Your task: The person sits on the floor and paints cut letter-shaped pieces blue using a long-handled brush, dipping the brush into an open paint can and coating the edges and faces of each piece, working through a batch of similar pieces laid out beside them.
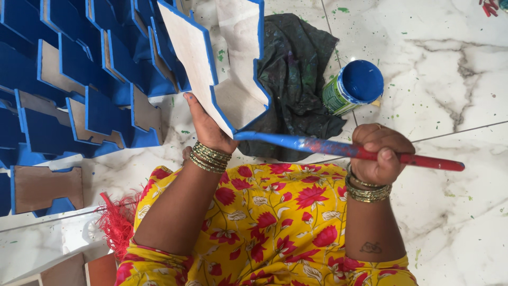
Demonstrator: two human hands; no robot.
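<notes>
Right hand (382, 153) fisted round paintbrush (349, 150); long axis runs left, tip at wooden piece (211, 63) gripped by left hand (207, 127).

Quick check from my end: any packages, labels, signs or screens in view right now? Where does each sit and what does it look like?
Paint tin: on the marble floor right of the dark rag, above the right hand; round, lying tilted, with its blue end towards the camera.
Label on the tin: wrapped round its side, green and white; print too small to tell.
No signs or screens in view.
</notes>
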